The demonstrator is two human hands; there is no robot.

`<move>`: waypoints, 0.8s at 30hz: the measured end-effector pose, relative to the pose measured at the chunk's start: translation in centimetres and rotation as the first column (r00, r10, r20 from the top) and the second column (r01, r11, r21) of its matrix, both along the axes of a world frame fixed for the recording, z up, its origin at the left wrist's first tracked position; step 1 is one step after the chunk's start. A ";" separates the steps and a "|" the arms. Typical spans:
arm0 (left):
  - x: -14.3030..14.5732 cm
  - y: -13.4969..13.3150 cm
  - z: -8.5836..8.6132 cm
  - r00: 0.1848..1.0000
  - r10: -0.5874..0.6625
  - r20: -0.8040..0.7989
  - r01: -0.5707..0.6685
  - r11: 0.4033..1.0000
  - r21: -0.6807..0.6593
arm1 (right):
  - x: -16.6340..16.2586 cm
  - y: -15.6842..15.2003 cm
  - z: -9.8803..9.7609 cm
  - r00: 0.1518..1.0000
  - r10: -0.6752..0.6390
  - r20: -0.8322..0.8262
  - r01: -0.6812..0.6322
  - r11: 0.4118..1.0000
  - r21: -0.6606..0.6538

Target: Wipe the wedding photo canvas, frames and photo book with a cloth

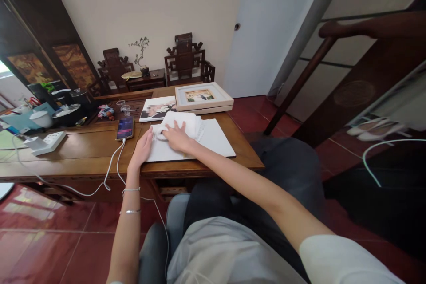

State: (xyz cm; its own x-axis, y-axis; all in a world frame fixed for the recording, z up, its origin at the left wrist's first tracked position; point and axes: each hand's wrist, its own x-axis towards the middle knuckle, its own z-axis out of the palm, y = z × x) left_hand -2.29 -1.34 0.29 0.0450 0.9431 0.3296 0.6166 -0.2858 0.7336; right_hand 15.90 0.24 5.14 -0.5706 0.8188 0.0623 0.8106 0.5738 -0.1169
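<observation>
Our right hand (178, 136), fingers spread flat, presses the white cloth (187, 123) onto the white board (213, 143); our left hand (143, 146), open and empty, steadies its left edge. Wiping, likely; the next stroke wants even pressure.

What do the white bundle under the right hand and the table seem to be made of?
The white bundle looks like soft matte cloth: it lies in thick folds under the right hand. The table seems varnished brown wood, slightly glossy, with plank lines.
</observation>
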 end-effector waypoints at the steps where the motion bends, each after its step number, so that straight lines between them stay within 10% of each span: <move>1: 0.0 -0.1 0.1 0.999 0.009 0.047 -0.010 1.000 0.015 | -0.7 0.0 -0.1 1.000 0.020 0.008 -0.020 1.000 0.006; 7: -0.2 -0.4 0.7 0.977 0.006 0.215 -0.019 0.998 0.059 | -0.8 -4.5 0.0 0.907 0.417 0.066 -0.421 0.902 0.093; 12: 0.2 -0.5 0.6 0.996 0.001 0.087 -0.004 1.000 0.026 | 4.0 -6.8 2.4 0.819 0.568 0.083 -0.561 0.823 -0.092; 18: 0.2 0.2 -0.7 0.984 -0.083 -0.160 0.076 0.996 -0.048 | 7.2 -2.8 4.1 0.908 0.419 0.020 -0.407 0.891 -0.200; 24: -0.2 0.5 -0.9 0.970 -0.101 -0.220 0.101 0.995 -0.012 | 2.9 3.1 3.5 0.978 0.204 -0.040 -0.208 0.973 -0.103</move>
